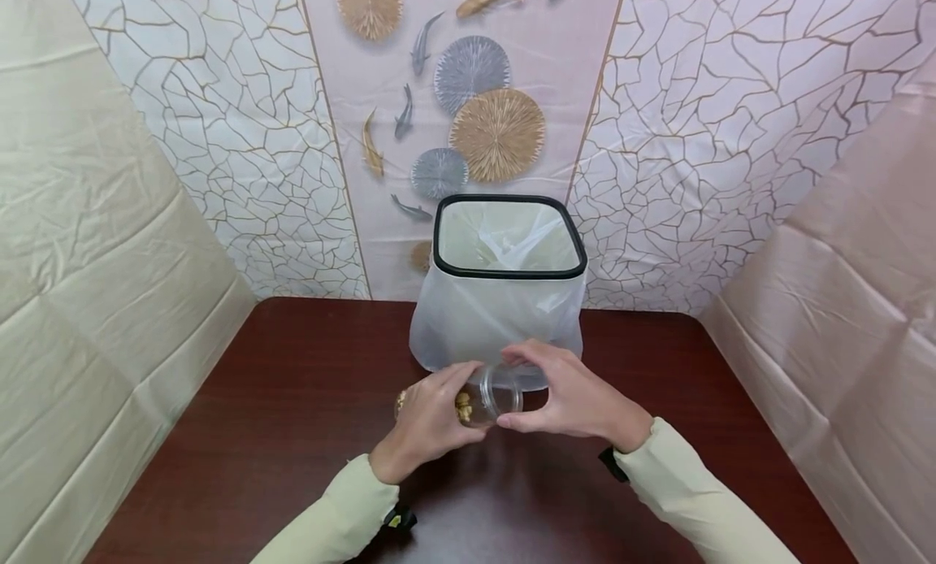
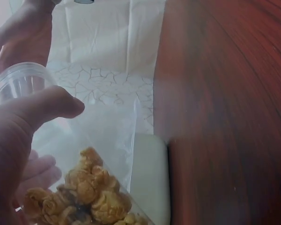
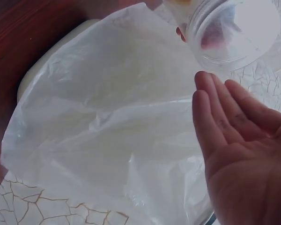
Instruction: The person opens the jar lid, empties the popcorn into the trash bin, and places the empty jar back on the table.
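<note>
A clear jar (image 1: 478, 395) lies tipped nearly sideways above the table, gripped around its body by my left hand (image 1: 430, 411). Golden popcorn (image 2: 100, 192), caramel-coloured, sits toward its left end. The jar's ribbed rim (image 1: 503, 392) points right; whether a lid covers it I cannot tell. Near that end is my right hand (image 1: 578, 395), thumb and fingers spread either side of it in the head view. From the right wrist, its fingers (image 3: 215, 110) look fairly straight, with a gap between them and the jar.
Behind the hands stands a pale bin (image 1: 504, 320) with a black rim (image 1: 512, 274) and a translucent bag folded over its outside. The dark red wooden table (image 1: 292, 401) lies beneath. Patterned cloth (image 1: 658, 141) hangs at the back, with beige cloth (image 1: 95, 263) along both sides.
</note>
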Available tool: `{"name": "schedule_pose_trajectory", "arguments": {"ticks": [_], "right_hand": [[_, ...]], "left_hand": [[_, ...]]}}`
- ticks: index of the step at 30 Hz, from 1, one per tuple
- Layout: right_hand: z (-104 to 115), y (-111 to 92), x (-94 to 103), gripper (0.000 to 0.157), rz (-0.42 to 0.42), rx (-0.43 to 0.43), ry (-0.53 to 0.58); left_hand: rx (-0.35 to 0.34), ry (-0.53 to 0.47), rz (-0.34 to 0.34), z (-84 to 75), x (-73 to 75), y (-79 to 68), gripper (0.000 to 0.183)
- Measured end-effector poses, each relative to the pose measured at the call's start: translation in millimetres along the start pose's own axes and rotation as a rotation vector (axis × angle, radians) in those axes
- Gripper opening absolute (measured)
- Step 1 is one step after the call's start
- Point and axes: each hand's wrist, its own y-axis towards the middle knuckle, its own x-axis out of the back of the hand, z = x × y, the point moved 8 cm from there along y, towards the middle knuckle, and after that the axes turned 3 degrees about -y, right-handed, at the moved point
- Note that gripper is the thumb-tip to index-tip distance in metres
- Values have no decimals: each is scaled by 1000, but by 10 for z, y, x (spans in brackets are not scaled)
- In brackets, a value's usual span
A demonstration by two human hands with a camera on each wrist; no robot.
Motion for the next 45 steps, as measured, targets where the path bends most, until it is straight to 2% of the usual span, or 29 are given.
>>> {"name": "schedule_pose_trajectory", "arguments": {"ticks": [9, 17, 27, 35, 45], "right_hand": [[-47, 30, -127, 75, -32, -51, 0], [-120, -4, -250, 69, -70, -104, 36], [-144, -3, -370, 62, -96, -95, 56], [-134, -24, -370, 59, -139, -50, 40], [-110, -33, -341, 58, -144, -28, 36]], "left_hand": [[-51, 137, -44, 35, 96, -32, 84], [-66, 174, -70, 53, 107, -50, 81], [-76, 191, -56, 32, 59, -87, 76], [-77, 195, -46, 3, 66, -101, 78], [-81, 207, -69, -42, 76, -98, 77]]}}
